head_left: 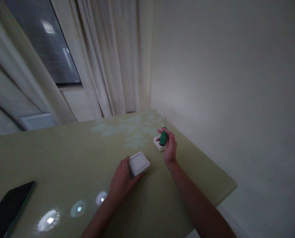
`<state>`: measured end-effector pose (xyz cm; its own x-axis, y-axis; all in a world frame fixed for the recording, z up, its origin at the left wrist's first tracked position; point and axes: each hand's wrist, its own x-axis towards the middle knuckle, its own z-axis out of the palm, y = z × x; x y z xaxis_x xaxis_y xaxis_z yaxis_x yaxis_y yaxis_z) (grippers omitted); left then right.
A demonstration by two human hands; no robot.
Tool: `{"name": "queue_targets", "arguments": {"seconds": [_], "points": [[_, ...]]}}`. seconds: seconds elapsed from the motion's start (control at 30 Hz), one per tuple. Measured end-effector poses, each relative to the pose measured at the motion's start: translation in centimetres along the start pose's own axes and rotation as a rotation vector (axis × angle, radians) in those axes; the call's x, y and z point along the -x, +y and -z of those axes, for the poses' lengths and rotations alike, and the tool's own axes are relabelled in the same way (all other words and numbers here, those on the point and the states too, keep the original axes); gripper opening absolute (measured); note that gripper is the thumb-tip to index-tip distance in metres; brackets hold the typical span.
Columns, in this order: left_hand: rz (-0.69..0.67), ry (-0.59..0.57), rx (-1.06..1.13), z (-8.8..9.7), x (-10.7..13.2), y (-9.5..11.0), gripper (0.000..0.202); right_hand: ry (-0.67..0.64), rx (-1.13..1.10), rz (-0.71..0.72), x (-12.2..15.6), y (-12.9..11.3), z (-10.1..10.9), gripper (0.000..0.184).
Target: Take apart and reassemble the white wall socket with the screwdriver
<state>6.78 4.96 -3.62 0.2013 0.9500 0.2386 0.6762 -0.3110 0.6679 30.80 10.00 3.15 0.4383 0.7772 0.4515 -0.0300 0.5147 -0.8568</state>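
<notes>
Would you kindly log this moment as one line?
left hand: grips white square box; right hand: holds green-handled screwdriver; second box: on table, partly behind right hand; dark flat device: left side

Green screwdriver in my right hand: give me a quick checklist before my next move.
1. Green screwdriver held in the right hand: ok.
2. Its shaft pointing away from the left hand: ok, it points toward the table's far side.
3. White square box held by the left hand: ok, thumb along the near side.
4. Screws on that box: cannot tell, none can be made out.
5. Second white box in full view: not ok, the right hand and screwdriver partly cover it.
6. Dark flat device apart from both hands: ok.
</notes>
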Motion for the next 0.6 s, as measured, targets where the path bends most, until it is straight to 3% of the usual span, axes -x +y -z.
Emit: {"name": "queue_targets", "arguments": {"seconds": [0.13,0.27,0.47,0.6], "points": [[-0.014,0.019,0.022,-3.6,-4.3,2.1,0.085,0.082,-0.054,0.001,-0.2,0.0,0.0,0.050],[-0.033,0.030,0.064,-5.8,-7.6,3.1,0.092,0.155,-0.061,0.004,-0.2,-0.1,-0.1,0.046],[-0.016,0.013,0.150,-6.7,-9.7,3.3,0.101,0.224,-0.068,0.010,-0.5,0.1,0.2,0.036],[0.002,-0.021,0.236,-6.3,-9.8,3.0,0.112,0.150,-0.029,0.030,-0.3,0.0,0.1,0.031]]}}
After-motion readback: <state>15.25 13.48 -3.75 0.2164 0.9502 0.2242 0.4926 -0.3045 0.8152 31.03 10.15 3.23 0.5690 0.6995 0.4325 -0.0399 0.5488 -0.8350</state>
